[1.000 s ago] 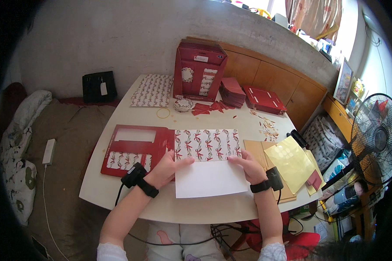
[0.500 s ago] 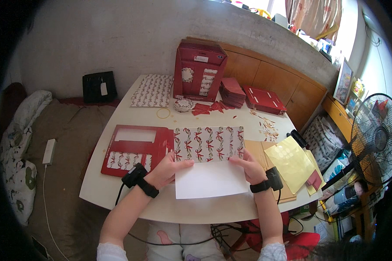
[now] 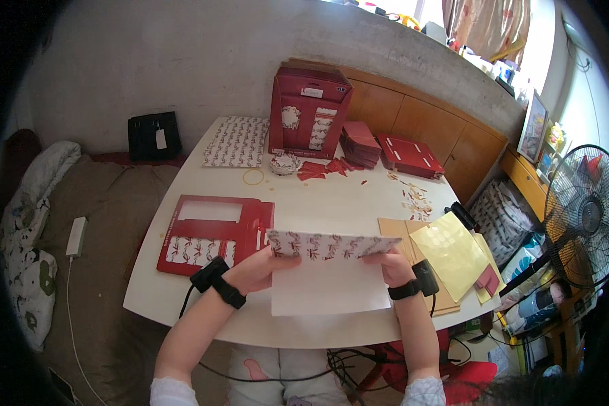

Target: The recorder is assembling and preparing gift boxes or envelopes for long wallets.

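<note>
Above the front of the table I hold a sheet of printed paper (image 3: 331, 245) with red bows and green sprigs. A plain white part (image 3: 330, 291) hangs below the print; whether it is the same sheet folded or a second sheet, I cannot tell. My left hand (image 3: 257, 269) is closed on its left edge, thumb on the near side. At the right edge, my right hand (image 3: 390, 266) pinches it the same way. The printed part leans, so its pattern looks foreshortened. Left of it lies a red cardboard sleeve (image 3: 213, 233) with a cut-out window and a matching print.
At the back stand a red display box (image 3: 310, 108), a patterned stack (image 3: 235, 141), red card stacks (image 3: 411, 155) and a roll of stickers or ribbon (image 3: 285, 164). Brown card (image 3: 398, 233) and yellow sheets (image 3: 448, 254) lie at the right, a fan (image 3: 589, 213) beyond.
The printed upper part has tipped, so it now shows as a narrow slanted band, and its top edge sits lower. Both hands keep their hold and have barely moved.
</note>
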